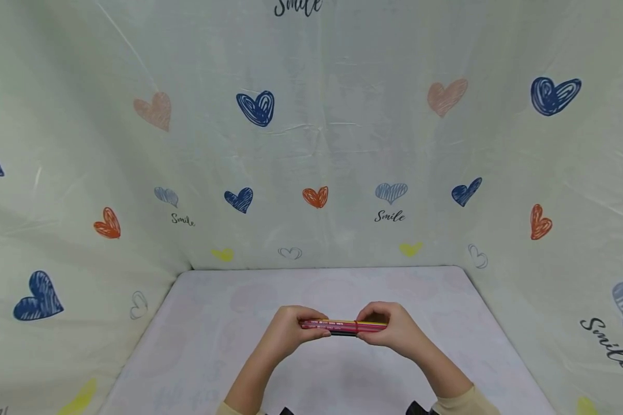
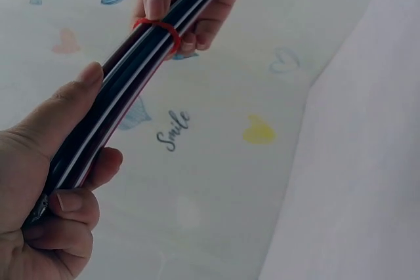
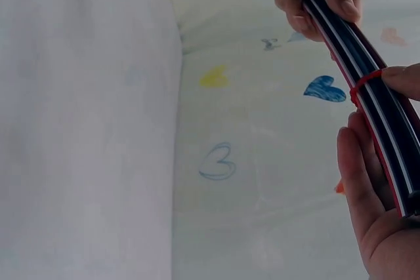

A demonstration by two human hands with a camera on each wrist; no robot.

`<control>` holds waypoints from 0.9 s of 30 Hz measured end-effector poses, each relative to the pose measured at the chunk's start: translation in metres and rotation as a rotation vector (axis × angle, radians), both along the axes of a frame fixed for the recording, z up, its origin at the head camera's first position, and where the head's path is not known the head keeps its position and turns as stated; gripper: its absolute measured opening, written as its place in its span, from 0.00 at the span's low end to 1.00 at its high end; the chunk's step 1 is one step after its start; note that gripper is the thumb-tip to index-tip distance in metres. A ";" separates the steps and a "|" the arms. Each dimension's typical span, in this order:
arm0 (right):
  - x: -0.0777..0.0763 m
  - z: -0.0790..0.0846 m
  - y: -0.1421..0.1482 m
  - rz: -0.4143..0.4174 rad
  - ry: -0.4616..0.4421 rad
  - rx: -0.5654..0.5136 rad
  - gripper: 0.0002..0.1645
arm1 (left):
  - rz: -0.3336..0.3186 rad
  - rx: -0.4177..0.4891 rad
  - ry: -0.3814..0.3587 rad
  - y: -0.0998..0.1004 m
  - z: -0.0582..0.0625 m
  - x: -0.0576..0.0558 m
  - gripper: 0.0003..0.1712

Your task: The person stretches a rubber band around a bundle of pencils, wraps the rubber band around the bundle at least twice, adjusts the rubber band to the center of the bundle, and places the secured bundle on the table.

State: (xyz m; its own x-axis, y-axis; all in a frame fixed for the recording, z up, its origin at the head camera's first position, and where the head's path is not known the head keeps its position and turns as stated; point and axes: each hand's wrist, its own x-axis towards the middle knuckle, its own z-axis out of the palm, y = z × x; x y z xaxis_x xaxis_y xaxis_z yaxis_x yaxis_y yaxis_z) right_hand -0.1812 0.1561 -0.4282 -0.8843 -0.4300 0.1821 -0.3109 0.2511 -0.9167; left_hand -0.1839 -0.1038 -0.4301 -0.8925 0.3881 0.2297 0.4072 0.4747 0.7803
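Observation:
A bundle of pencils (image 1: 342,326), pink, red, yellow and black, is held level between both hands in the head view. My left hand (image 1: 293,329) grips one end, thumb on the near side and fingers curled round the far side. Around the other half goes a thin red band (image 2: 169,31), with a small knot showing in the right wrist view. My right hand (image 1: 394,328) holds that half, its thumb (image 3: 401,79) pressing on the band. Dark pencils with white stripes face the wrist cameras. The palms hide parts of both ends.
Below the hands lies a white table (image 1: 213,311) with rounded far corners. A pale cloth (image 1: 342,155) printed with hearts and the word Smile hangs behind it and along both sides. Light-coloured sleeves (image 1: 467,402) show at the bottom edge.

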 end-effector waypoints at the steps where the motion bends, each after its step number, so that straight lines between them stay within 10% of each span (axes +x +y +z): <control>1: 0.000 0.002 0.000 -0.004 -0.008 0.008 0.12 | 0.005 0.004 -0.001 0.001 0.000 0.000 0.12; 13: 0.000 -0.002 -0.007 -0.049 -0.126 -0.023 0.17 | 0.006 -0.014 0.012 0.010 -0.003 0.002 0.12; 27: -0.018 0.012 0.001 0.217 -0.068 0.124 0.07 | 0.004 -0.053 0.063 0.005 -0.001 0.001 0.12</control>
